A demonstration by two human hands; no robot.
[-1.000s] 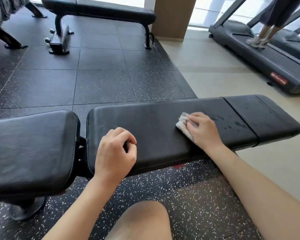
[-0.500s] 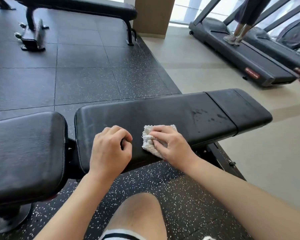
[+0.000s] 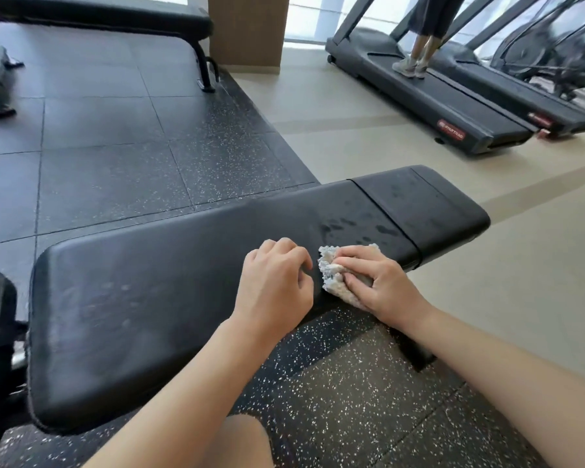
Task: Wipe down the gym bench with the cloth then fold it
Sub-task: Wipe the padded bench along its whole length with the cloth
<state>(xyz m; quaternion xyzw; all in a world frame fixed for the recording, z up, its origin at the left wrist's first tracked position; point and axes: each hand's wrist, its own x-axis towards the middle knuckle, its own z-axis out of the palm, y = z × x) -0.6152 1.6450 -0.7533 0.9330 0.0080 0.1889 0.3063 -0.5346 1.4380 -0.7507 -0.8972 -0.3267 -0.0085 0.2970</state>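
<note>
The black padded gym bench [image 3: 156, 309] runs across the view from lower left to right. Wet marks show on its pad near the seam at the right. A bunched whitish cloth [image 3: 331, 280] lies on the bench's near edge, pressed under my right hand [image 3: 377, 283], whose fingers hold it. My left hand [image 3: 276, 287] rests just left of the cloth as a loose fist on the pad, holding nothing.
A second bench [image 3: 115, 15] stands at the back left on the dark rubber floor. Treadmills [image 3: 453, 106] line the back right, with a person's legs [image 3: 419, 52] on one. A wooden pillar [image 3: 247, 28] stands behind. My knee [image 3: 240, 440] shows at the bottom.
My right hand has dragged the cloth from the middle of the pad toward the near edge, close to my left hand. The view has swung to the right along the bench.
</note>
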